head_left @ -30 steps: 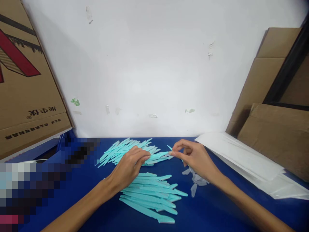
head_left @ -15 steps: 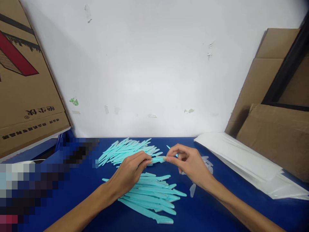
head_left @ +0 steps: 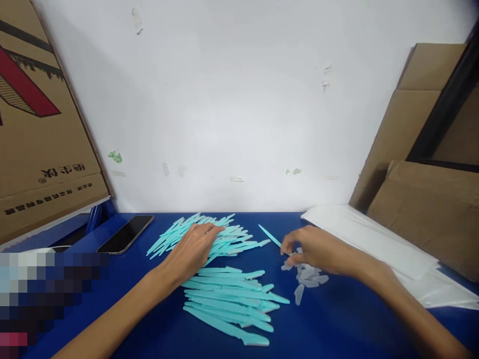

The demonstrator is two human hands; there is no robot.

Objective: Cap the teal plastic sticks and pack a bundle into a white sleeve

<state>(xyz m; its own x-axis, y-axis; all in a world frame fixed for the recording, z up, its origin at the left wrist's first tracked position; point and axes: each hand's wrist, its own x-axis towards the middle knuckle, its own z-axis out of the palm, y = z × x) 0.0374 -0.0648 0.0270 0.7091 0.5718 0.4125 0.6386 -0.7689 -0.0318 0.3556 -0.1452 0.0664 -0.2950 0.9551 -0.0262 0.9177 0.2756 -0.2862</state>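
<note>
My left hand lies over the near side of the far pile of teal eyebrow razors, its fingers stretched out and its thumb partly hidden. One razor sticks out of that pile to the right. My right hand hovers over several clear plastic blade caps, with a gap between its curled fingers and thumb; nothing shows in it. Just left of its fingertips, a single teal razor lies apart, its lower end near them. A nearer pile of razors lies in front of my left hand.
A blue table carries everything. A phone lies at the back left, beside a printed cardboard box. White flat sheets or bags and cardboard stand at the right. A white wall closes the back.
My hands have parted from the razor they held between them. The left moved left over the far pile; the right moved slightly right and down to the clear caps.
</note>
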